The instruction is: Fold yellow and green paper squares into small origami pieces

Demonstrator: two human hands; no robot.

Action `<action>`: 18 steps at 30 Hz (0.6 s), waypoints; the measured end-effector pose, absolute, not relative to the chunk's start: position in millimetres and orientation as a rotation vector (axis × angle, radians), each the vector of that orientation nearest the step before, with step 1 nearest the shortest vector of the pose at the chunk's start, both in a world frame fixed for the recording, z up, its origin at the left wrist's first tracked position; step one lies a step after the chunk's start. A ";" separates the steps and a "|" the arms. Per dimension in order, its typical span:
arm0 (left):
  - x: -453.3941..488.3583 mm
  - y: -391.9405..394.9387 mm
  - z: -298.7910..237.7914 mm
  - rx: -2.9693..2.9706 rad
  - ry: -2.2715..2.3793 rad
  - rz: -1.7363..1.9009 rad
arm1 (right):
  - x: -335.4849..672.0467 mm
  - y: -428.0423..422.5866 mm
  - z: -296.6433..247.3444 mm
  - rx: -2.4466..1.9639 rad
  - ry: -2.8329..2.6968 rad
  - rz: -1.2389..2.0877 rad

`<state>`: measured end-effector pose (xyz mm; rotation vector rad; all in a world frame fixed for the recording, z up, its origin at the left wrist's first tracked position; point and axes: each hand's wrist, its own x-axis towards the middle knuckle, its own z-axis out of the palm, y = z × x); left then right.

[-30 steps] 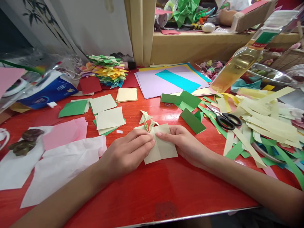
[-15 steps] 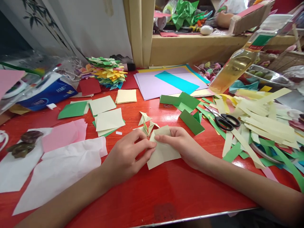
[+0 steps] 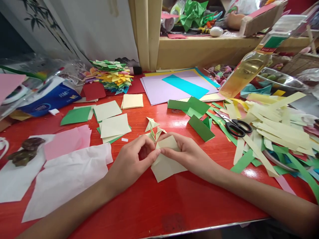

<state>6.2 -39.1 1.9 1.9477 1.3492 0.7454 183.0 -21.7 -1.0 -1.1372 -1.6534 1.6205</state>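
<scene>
A pale yellow square of paper [image 3: 166, 166] is held between both hands, low over the red table [image 3: 139, 209]. My left hand [image 3: 133, 159] pinches its upper left edge with thumb and forefinger. My right hand [image 3: 185, 151] grips the same paper from the right, thumb on top and fingers behind. Just beyond the fingertips lie small folded paper pieces [image 3: 151, 124], partly covered by the hands. Left of them is a stack of cream and green paper squares [image 3: 113, 125].
Scissors [image 3: 238, 127] lie among yellow and green paper strips [image 3: 281, 122] on the right. Folded green papers [image 3: 201, 127] are nearer. A tilted bottle [image 3: 245, 73] stands behind. White tissue [image 3: 72, 179] and pink paper [image 3: 68, 141] lie left, below a pile of folded pieces [image 3: 114, 78].
My left fingers have closed together on the paper's edge, thumb against forefinger. The paper has shifted slightly left and towards me. The white tissue by my left forearm has moved a little.
</scene>
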 end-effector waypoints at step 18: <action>6.4 -38.9 1.6 2.004 1.292 0.699 | 183.7 -22.6 -3.0 -1.226 -1.836 1.353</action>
